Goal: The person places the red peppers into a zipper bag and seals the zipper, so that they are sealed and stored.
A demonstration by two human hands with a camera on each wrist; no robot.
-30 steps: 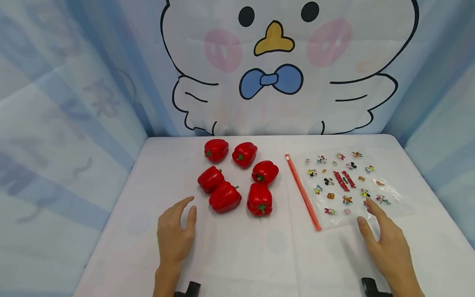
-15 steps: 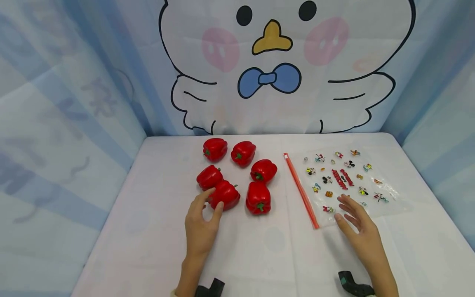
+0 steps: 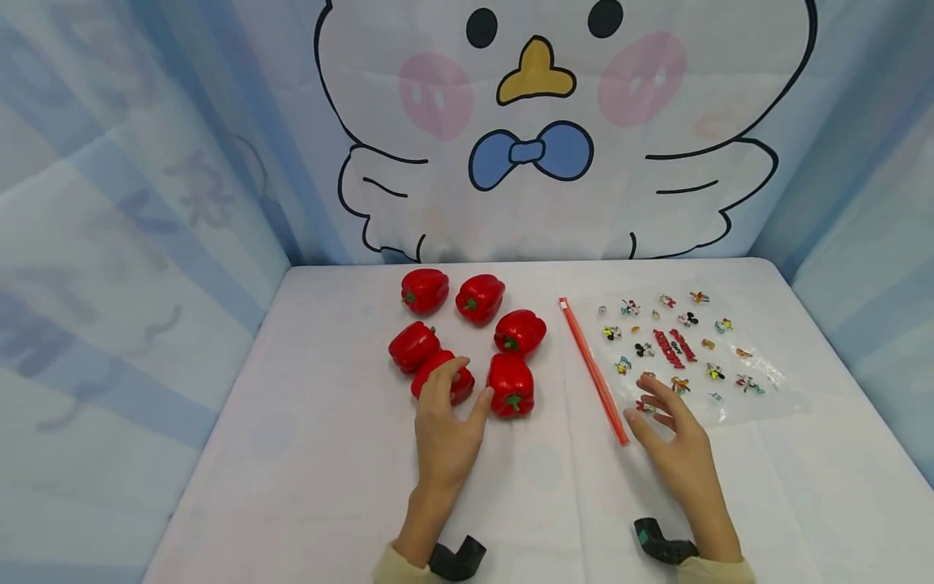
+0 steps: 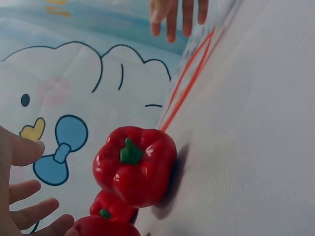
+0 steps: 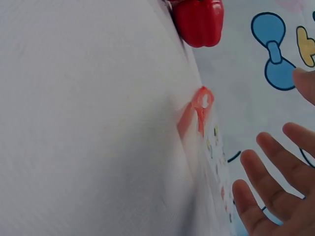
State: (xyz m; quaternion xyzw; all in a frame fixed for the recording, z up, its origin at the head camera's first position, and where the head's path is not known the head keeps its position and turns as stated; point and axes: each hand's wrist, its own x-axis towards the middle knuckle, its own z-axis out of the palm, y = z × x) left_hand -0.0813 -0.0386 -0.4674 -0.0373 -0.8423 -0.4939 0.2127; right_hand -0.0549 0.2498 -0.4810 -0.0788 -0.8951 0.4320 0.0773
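Observation:
Several glossy red bell peppers with green stems lie grouped left of the table's middle. My left hand [image 3: 447, 438], fingers spread and slightly bent, hovers over the front of the group and partly covers one bell pepper [image 3: 463, 388]. Just right of its thumb sits the front bell pepper [image 3: 511, 385], seen large in the left wrist view [image 4: 135, 167]. Nothing is held in that hand. My right hand [image 3: 674, 446], fingers relaxed and apart, is over the near left corner of a clear plastic bag [image 3: 759, 405] with an orange-red strip [image 3: 593, 369] on its left edge. It too holds nothing.
Small colourful charm-like pieces [image 3: 644, 350] lie spread within the bag's outline. More bell peppers [image 3: 426, 292] stand toward the table's back edge. A printed cartoon curtain [image 3: 540, 211] hangs behind the white-covered table [image 3: 292, 454]. Black wrist mounts [image 3: 458, 560] sit at both wrists.
My left hand has moved right and forward, from beside the bell peppers to over the front ones. My right hand has moved left across the bag toward its strip. The peppers stay put.

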